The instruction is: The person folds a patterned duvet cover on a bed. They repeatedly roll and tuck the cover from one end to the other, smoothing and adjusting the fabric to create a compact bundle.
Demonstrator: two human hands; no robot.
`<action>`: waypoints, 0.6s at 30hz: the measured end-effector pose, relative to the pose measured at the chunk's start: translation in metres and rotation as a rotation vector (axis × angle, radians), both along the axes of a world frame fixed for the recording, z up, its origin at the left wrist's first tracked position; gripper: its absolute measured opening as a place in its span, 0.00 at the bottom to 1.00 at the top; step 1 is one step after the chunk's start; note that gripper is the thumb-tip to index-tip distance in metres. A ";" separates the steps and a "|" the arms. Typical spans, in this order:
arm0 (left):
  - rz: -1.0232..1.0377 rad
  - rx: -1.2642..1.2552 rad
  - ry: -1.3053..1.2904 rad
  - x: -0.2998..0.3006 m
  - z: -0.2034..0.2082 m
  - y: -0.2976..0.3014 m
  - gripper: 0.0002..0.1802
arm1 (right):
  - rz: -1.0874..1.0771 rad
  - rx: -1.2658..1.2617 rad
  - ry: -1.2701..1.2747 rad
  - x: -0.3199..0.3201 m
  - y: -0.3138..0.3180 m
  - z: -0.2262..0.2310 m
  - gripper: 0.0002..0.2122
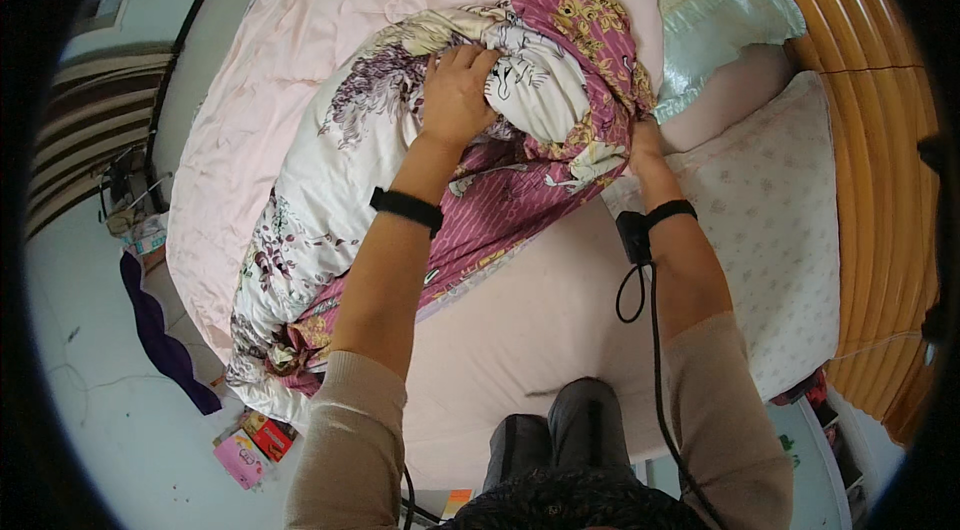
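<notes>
A bunched quilt [330,170], white with dark purple flowers on one face and magenta with yellow patterns on the other, lies partly folded across a bed. My left hand [460,95] rests on top of its white face, fingers slightly bent and laid over the cloth. At the quilt's right edge, beside the magenta fold, is my right hand [645,145]. It grips the edge there, its fingertips mostly hidden by the fabric. Both wrists wear black bands, and a black cable runs down from the right one.
Pale pink bedding [500,330] covers the bed. On the right lie a white patterned pillow [770,230] and a shiny pale green pillow [730,20], by a curved wooden headboard [860,160]. Small boxes [242,458] stand on the floor at lower left.
</notes>
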State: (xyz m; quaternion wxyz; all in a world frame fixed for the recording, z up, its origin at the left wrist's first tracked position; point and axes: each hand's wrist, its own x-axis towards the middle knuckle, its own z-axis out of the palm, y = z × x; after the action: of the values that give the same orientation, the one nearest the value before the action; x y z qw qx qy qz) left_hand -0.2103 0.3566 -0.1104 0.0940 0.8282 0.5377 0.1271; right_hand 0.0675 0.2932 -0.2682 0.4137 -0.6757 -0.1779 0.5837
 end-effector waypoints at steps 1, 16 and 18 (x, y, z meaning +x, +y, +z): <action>0.024 -0.053 0.013 0.003 0.000 -0.004 0.27 | -0.081 -0.052 0.054 -0.005 0.003 0.004 0.17; 0.117 -0.509 -0.606 -0.131 0.097 0.074 0.20 | 0.312 0.212 -0.997 -0.044 0.030 0.060 0.12; 0.542 -0.483 -0.860 -0.110 0.036 0.081 0.22 | 0.370 0.232 -1.038 -0.047 0.036 0.045 0.10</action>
State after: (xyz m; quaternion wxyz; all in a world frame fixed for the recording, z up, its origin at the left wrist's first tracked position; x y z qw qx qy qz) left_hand -0.3208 0.4373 -0.0741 0.4556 0.4892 0.6583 0.3461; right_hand 0.0208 0.3293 -0.2227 0.2343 -0.7818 -0.5366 0.2144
